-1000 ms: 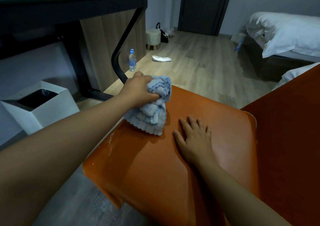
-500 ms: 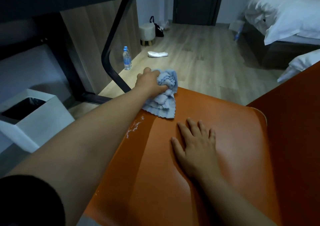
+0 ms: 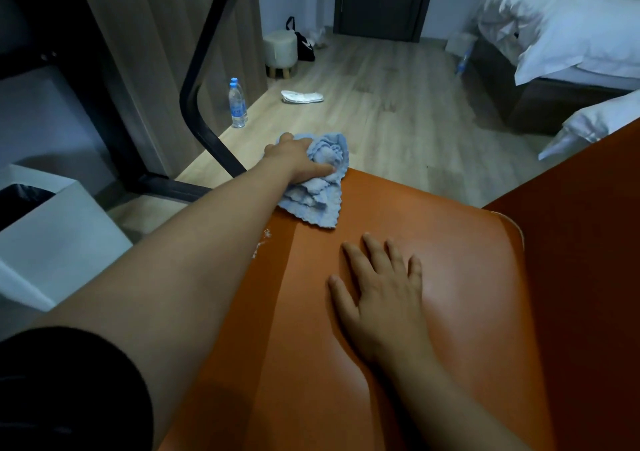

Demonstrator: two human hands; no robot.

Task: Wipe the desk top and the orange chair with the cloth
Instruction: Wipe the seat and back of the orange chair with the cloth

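Note:
The orange chair [image 3: 398, 215] fills the lower middle, seat toward me and its backrest rising at the right. A bunched light-blue cloth [image 3: 317, 187] lies on the seat's far left corner, partly hanging over the edge. My left hand [image 3: 294, 159] grips the cloth and presses it on that corner, arm stretched out. My right hand [image 3: 381, 294] lies flat on the middle of the seat with fingers spread. Whitish specks mark the seat's left edge below the cloth. Of the dark desk [image 3: 214, 80] only the frame and leg show at the upper left.
A white waste bin [image 3: 59, 239] with a black liner stands at the left. On the wooden floor are a water bottle [image 3: 237, 104], a white slipper [image 3: 302, 97], a small stool [image 3: 281, 50] and a black bag. A bed with white bedding [image 3: 561, 31] is at the right.
My left hand has slid the cloth away from me to the seat's far left corner. My right hand has stayed flat on the seat.

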